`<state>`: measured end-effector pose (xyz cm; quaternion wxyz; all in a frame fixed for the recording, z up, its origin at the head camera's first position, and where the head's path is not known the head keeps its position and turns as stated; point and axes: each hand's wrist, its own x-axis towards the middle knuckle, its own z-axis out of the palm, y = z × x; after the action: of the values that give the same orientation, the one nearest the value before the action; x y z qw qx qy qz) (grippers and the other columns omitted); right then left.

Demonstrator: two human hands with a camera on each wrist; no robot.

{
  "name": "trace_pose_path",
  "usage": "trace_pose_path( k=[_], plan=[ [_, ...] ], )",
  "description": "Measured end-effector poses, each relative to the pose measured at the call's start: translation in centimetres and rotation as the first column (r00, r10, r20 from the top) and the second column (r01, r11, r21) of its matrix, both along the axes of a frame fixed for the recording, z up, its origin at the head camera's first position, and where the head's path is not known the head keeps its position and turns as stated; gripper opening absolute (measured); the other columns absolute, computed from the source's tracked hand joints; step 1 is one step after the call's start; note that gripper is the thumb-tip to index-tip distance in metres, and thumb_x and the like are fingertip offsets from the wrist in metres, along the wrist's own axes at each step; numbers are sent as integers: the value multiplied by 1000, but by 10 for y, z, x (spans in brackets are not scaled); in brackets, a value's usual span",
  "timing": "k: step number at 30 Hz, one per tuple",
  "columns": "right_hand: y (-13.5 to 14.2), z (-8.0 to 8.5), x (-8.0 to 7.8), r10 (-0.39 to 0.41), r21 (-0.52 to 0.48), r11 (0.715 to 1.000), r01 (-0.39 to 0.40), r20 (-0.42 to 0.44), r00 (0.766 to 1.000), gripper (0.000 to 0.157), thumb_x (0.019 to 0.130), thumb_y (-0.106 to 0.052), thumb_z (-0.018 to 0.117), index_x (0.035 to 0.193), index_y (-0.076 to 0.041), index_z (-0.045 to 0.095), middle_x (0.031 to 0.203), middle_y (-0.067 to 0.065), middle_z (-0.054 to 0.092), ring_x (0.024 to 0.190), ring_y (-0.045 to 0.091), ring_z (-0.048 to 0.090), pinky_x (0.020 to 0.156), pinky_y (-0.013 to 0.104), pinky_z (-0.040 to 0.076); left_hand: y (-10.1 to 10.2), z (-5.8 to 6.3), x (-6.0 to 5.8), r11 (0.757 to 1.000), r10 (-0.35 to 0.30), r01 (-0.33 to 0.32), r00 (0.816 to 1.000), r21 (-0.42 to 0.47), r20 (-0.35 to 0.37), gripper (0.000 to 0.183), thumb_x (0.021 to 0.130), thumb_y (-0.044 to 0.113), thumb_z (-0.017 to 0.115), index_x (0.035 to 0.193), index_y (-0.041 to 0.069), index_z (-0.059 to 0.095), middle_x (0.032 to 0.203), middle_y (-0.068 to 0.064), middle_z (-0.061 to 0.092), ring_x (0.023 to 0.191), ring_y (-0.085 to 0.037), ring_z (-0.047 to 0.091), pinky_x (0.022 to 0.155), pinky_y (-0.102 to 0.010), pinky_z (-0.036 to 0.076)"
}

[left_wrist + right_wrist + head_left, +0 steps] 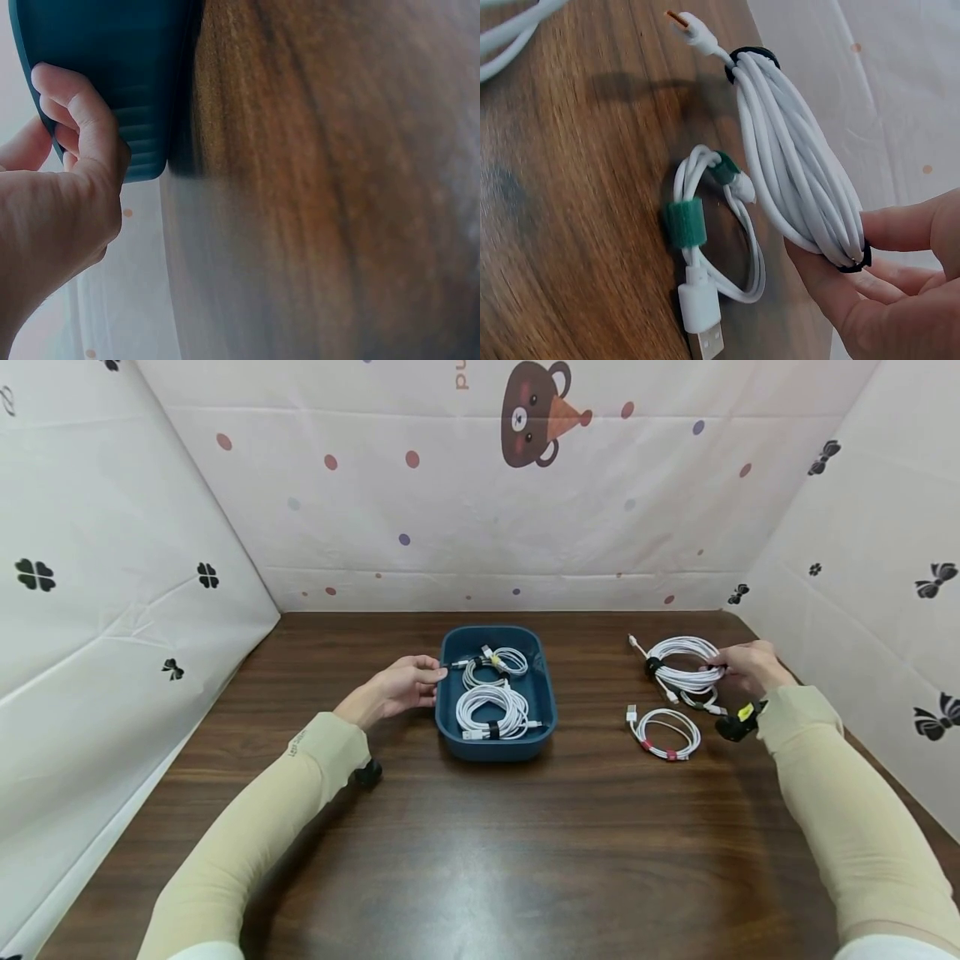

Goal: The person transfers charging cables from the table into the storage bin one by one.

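While the left hand (405,685) is pinching a blue bin (495,752), the right hand (752,667) is gripping a coiled cable (791,150).

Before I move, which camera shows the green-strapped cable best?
The right wrist view: the green-strapped cable shows nearly whole, with its straps and USB plug. The head view shows only part, below the coil in the right hand. The left wrist view shows none.
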<state>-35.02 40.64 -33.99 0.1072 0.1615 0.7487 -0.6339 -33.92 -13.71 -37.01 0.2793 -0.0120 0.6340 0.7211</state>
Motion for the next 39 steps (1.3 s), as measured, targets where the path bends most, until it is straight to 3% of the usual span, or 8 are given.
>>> trace_pose_path(
  k=[4,15,23,30,39],
  plan=[
    [-3,2,0,-6,-71,997,7,19,1000,35,93,9,47,66,-8,62,62,1,68,63,7,68,65,21,57,0,0,0,1000,0,0,1000,3,0,13,98,13,56,108,11,48,94,-8,55,78,-18,52,71,-30,52],
    [-10,0,3,22,10,1000,-21,-35,999,29,93,6,50,73,-11,61,65,-2,69,66,5,68,65,21,56,0,0,0,1000,-3,3,1000,9,-14,10,98,11,54,106,10,47,91,-8,53,73,-17,52,67,-29,50],
    [-20,3,4,27,-31,999,-29,-46,999,24,94,6,48,79,-9,60,67,0,70,68,7,68,66,21,56,0,0,1,1000,0,1,1000,9,-18,9,98,11,54,105,10,48,90,-7,54,72,-16,52,67,-29,50],
    [-30,8,9,52,-74,996,-54,-30,998,30,97,-2,50,75,-13,67,72,-4,70,73,4,65,67,20,53,0,1,1,1000,1,-1,1000,-3,-21,9,99,11,54,106,10,47,89,-6,55,71,-15,53,68,-29,51],
    [-43,8,12,40,-44,998,-44,-74,996,31,97,-3,52,74,-16,69,71,-7,70,73,3,65,68,19,53,0,0,1,1000,4,-4,1000,0,-15,10,99,12,54,106,10,48,91,-7,54,71,-16,52,68,-29,51]
  ],
)
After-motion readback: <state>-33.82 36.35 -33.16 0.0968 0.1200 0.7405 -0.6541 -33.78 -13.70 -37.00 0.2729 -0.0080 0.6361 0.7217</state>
